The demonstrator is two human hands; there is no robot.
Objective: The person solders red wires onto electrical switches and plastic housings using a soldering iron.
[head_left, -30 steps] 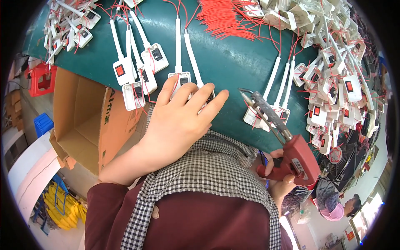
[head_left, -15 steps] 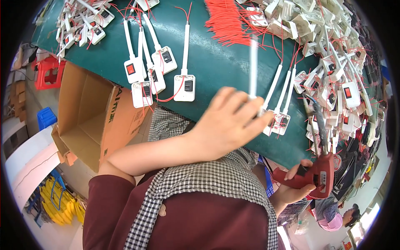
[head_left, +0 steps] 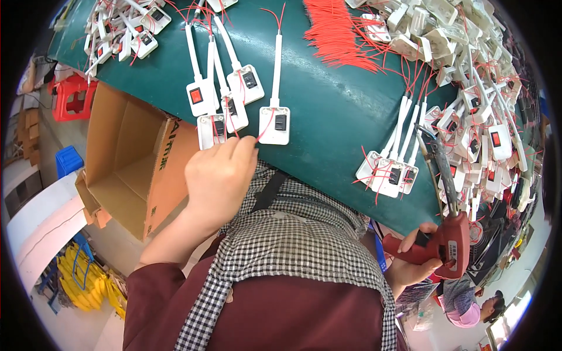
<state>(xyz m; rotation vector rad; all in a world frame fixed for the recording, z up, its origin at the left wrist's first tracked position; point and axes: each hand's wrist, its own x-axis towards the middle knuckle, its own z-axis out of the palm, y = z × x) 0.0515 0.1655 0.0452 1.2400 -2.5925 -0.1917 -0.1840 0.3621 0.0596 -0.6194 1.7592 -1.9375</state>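
My left hand (head_left: 219,175) is at the table's near edge, its fingers closed on the loose end of a red wire (head_left: 267,126). That wire comes out of a white switch housing (head_left: 282,137) with a black rocker back and a long white tube. Just left of it lie several similar switch pieces (head_left: 197,99), partly overlapping. My right hand (head_left: 414,264) is wrapped round a red soldering gun (head_left: 455,248), whose dark tip points up toward the table. Left of that tip, a small bunch of switch pieces (head_left: 386,182) lies with tubes pointing away.
A bundle of red wires (head_left: 333,35) lies on the green table (head_left: 316,105). White housings and finished-looking switches (head_left: 497,142) are heaped at the right, more (head_left: 143,44) at the far left. An open cardboard box (head_left: 170,169) stands below the table's left edge. Another person (head_left: 462,304) is at lower right.
My left hand has let go of a white-tubed switch piece at the right bunch and moved left to the single piece's red wire. My right hand still holds the soldering gun.
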